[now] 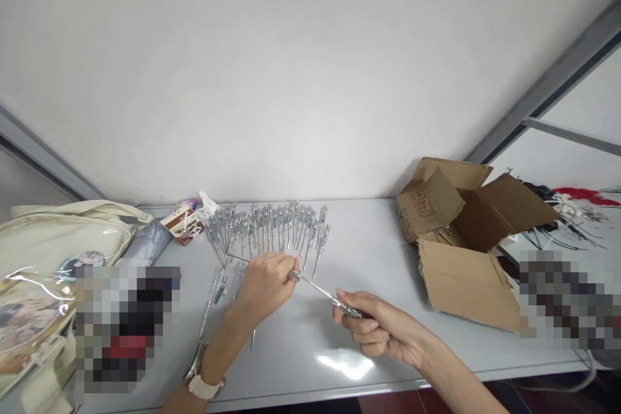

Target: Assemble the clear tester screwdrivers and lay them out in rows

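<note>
My left hand is closed in a pinch around the clear handle end of a tester screwdriver, just in front of a row of several similar clear-handled screwdrivers laid side by side on the grey table. My right hand is curled shut around the other end of the same screwdriver, to the right and nearer to me. The tool spans the gap between both hands. A few loose parts, among them a small spring, lie by my left wrist, which wears a watch.
An open cardboard box stands at the right with flaps spread. A cream bag and a small printed packet lie at the left. Cables lie far right. A white wall rises behind the table.
</note>
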`<state>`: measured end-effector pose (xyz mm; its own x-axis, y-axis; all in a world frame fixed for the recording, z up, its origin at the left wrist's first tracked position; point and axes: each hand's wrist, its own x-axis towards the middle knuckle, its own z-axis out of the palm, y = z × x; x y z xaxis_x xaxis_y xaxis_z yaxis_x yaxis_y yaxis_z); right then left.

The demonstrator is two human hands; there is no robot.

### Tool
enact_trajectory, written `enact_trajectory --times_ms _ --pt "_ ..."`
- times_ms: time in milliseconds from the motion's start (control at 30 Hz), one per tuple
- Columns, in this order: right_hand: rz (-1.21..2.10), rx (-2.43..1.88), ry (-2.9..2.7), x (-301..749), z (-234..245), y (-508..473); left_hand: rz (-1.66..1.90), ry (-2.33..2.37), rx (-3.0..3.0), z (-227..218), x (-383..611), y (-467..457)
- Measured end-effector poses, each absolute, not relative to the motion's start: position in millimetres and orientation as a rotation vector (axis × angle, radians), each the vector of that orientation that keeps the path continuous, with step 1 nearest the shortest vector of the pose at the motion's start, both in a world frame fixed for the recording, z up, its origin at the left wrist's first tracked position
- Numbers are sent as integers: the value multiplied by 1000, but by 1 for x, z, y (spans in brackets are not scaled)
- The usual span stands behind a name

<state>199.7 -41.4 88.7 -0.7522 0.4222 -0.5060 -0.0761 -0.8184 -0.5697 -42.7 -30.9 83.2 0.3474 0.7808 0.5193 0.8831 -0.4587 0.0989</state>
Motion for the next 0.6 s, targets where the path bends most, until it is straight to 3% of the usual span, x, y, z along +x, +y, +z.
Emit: enact_trajectory --times_ms 200,367,600 --pt "2608 -961 -847 201 88 -40 -736 -1390 -2441 78 -46 -30" --pt "2381 -1091 -1235 197 95 -41 -659 -1393 -2498 74 -47 -31" --pt "1300 -1301 -2138 193 105 -47 -324 -1621 -2610 77 -45 -28"
